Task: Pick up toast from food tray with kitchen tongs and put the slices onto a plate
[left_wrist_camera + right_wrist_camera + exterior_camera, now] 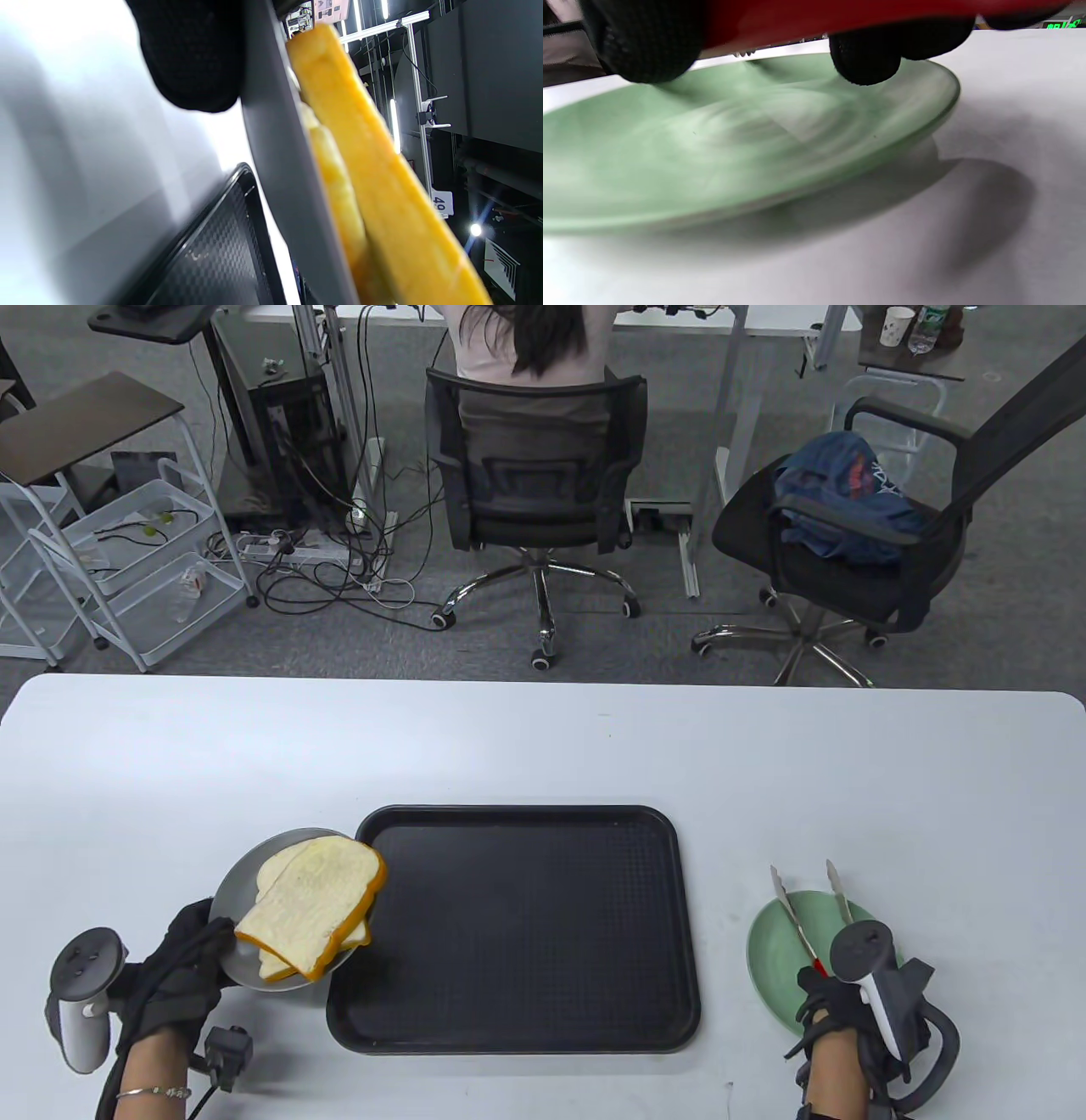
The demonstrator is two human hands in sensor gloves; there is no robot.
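Gripping the near-left rim of a grey plate point(246, 882) with the left hand point(170, 976), fingers curled round the edge, and tilting the plate so its far side rises off the white table point(543, 738). Carrying 2 slices of toast point(310, 903) on that plate, stacked just beyond the fingertips, the upper slice overhanging toward the black food tray point(526, 929) immediately to the right of the hand. In the left wrist view, showing the plate's underside edge-on, with 1 gloved fingertip point(191, 55) pressing against it and the yellow crusts of both slices lying against the other face.

Holding kitchen tongs point(810, 908) in the right hand point(848, 1010), fingers wrapped round the red handle near the hinge, the 2 metal arms spreading apart and pointing away from the hand. Hovering those arms over a green plate point(768, 950) sitting on the table directly under and ahead of the hand, well to the right of the tray. In the right wrist view, showing gloved fingers point(865, 59) curled about the red grip just above the green plate's surface; contact between them impossible to judge through the blur.

Lying bare, the tray between the 2 hands.
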